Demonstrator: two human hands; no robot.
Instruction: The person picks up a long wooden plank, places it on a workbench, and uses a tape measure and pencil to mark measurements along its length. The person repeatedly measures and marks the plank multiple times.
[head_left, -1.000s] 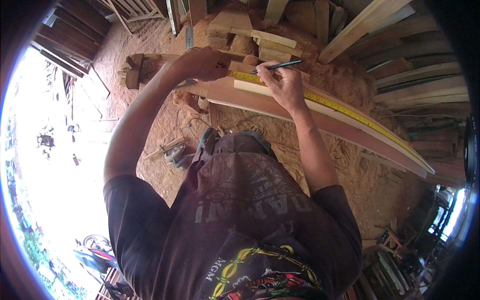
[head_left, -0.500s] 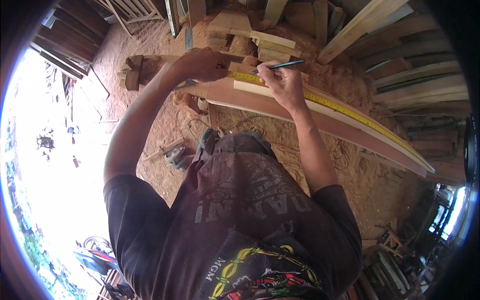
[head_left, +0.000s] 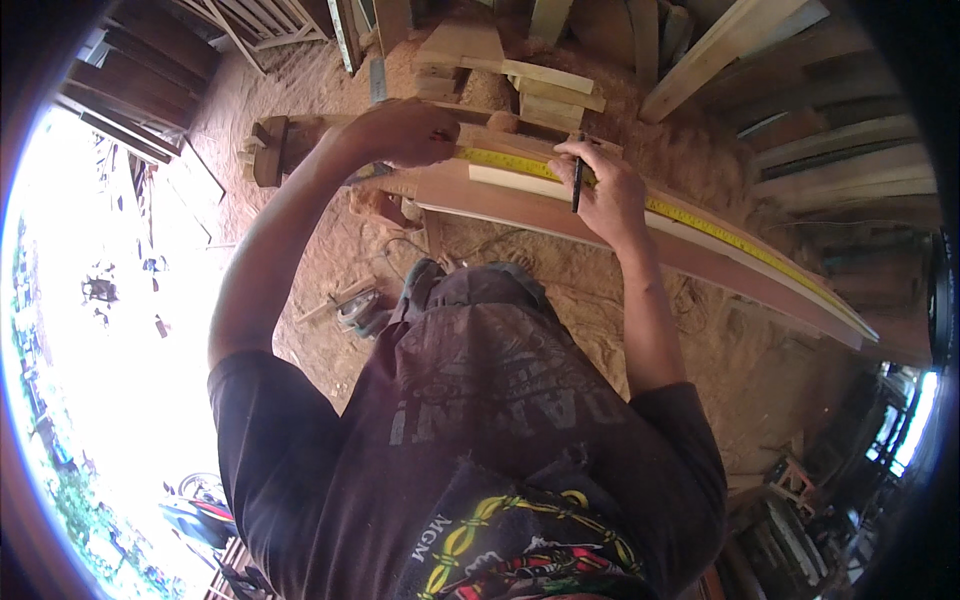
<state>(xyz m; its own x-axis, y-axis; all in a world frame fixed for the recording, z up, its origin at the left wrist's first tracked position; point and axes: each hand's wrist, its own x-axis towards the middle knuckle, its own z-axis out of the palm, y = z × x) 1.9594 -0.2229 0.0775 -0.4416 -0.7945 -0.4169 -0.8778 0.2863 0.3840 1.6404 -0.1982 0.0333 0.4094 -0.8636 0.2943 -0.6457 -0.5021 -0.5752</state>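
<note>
A yellow tape measure blade (head_left: 730, 233) stretches along the planks from my left hand toward the far right end. My left hand (head_left: 412, 135) is closed at the tape's left end, around what seems to be its case; only a small dark and red bit shows. In my right hand (head_left: 612, 190) is a dark pen or pencil (head_left: 577, 186), pointing back toward my body. That hand rests over the tape, partly covering it. Beneath the tape lies a narrow pale plank (head_left: 505, 179), on a wider reddish-brown board (head_left: 445, 190).
A wooden block (head_left: 267, 150) stands at the bench's left end. Short wood offcuts (head_left: 555, 95) are stacked beyond the planks. Leaning boards (head_left: 840, 165) fill the right side. A power tool (head_left: 362, 312) lies on the sawdust-covered floor (head_left: 320, 255) near my feet.
My right hand has shifted right along the tape. The pen or pencil has swung from lying nearly sideways to pointing toward me. My left hand stays at the tape's left end.
</note>
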